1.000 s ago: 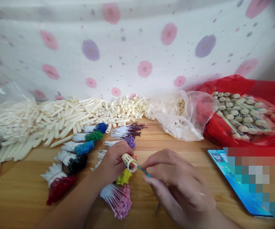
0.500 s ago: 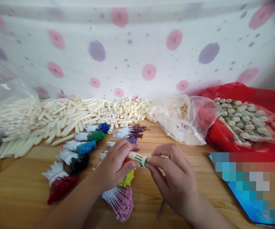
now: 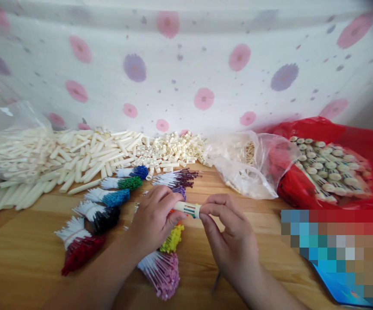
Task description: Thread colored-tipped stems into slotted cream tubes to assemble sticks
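A white multicolour pen barrel point(image 3: 189, 209) with slots near its end lies across the space between my hands, above the table. My left hand point(image 3: 156, 215) is closed round its body, fingers over the top and thumb below. Thin coloured pieces show through the slots. The thumb and fingertips of my right hand point(image 3: 230, 234) pinch the pen's white right end; whether they hold a separate end cap is hard to see. Under my left hand lie refill bundles, with yellow refills point(image 3: 172, 238) and pink refills point(image 3: 162, 275) partly showing.
Left of my hands are red point(image 3: 83, 254), black point(image 3: 105, 218), light blue point(image 3: 117, 198), green point(image 3: 130, 183) and dark blue refills point(image 3: 139, 172). Behind lie white tubes point(image 3: 92, 157) and slotted parts point(image 3: 170, 150). A clear bag point(image 3: 254, 181) and a red bag of pens point(image 3: 290, 189) stand right.
My right fingers have shifted up slightly to the pen's end. A white end now shows where coloured tips stuck out before. The pen has turned a little and lies more level.
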`<state>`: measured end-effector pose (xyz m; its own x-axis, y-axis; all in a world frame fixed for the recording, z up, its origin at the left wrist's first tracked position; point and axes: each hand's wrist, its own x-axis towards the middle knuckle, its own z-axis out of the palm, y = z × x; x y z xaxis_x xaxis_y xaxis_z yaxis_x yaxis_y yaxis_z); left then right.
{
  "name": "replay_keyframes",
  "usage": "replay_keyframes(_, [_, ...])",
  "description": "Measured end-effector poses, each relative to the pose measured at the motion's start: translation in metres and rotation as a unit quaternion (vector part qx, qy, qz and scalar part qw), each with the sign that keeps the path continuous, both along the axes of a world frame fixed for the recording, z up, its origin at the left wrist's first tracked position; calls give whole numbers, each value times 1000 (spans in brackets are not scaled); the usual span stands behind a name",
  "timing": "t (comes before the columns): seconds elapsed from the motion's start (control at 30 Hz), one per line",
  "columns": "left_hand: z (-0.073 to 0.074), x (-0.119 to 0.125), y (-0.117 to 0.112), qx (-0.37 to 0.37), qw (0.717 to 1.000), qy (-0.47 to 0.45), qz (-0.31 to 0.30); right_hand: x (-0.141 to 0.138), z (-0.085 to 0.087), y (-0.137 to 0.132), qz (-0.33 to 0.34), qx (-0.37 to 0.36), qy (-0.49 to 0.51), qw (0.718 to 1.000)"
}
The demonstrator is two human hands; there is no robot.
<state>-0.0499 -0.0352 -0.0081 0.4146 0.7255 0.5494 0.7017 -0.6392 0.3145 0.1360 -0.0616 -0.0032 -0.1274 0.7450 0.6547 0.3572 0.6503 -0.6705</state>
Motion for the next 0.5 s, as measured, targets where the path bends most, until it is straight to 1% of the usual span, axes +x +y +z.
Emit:
replay_keyframes(0.13, [-1, -2, -1, 30, 999, 6, 19, -6, -1, -2, 42, -86, 103, 990])
replay_keyframes(0.2, [-2, -2, 0, 29, 999, 0, 17, -6, -3, -1, 62, -113, 136, 982])
replay_keyframes(0.27, [-3, 0, 1, 9, 1000, -20, 12, -3, -6, 2, 67, -113, 155, 979])
replay_keyframes(0.33, [-2, 2, 1, -8, 999, -49, 18, 2, -9, 6, 46, -79, 180, 979])
replay_keyframes(0.37, [1, 1, 0, -7, 997, -64, 33, 5, -11, 8, 27, -58, 196, 978])
replay_keyframes(0.43, [10, -6, -4, 14, 992, -92, 86, 10, -13, 14, -1, -36, 212, 977])
replay_keyframes(0.5, [20, -25, -11, 41, 976, -129, 173, 9, -11, 19, 12, -49, 175, 983])
